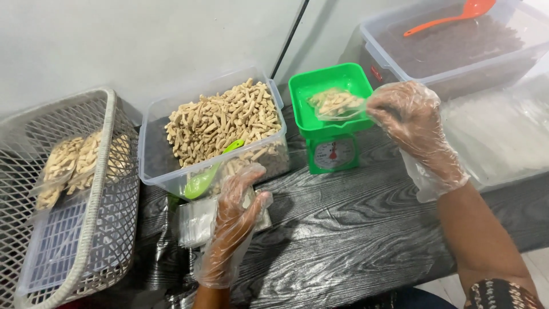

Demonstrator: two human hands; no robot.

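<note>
Bagging in progress: right hand [413, 117] pinches a filled snack bag [336, 104] on the green scale [330, 123], left hand [237, 213], loosely open, touches empty bags [194, 223] on the desk [354, 229]; finished packs [71, 163] fill the basket [94, 229], tub [220, 134] remains well stocked.

The kitchen scale [330, 123] is bright green with a white dial and red needle, and the scoop [207, 174] in the clear tub [153, 166] of pale tan snack sticks [223, 120] is lime green. The tabletop [349, 229] shows black wood grain with grey streaks. An orange spoon [452, 16] lies on dark brown snacks [452, 46], beside a whitish-grey lattice basket [97, 229].
</note>
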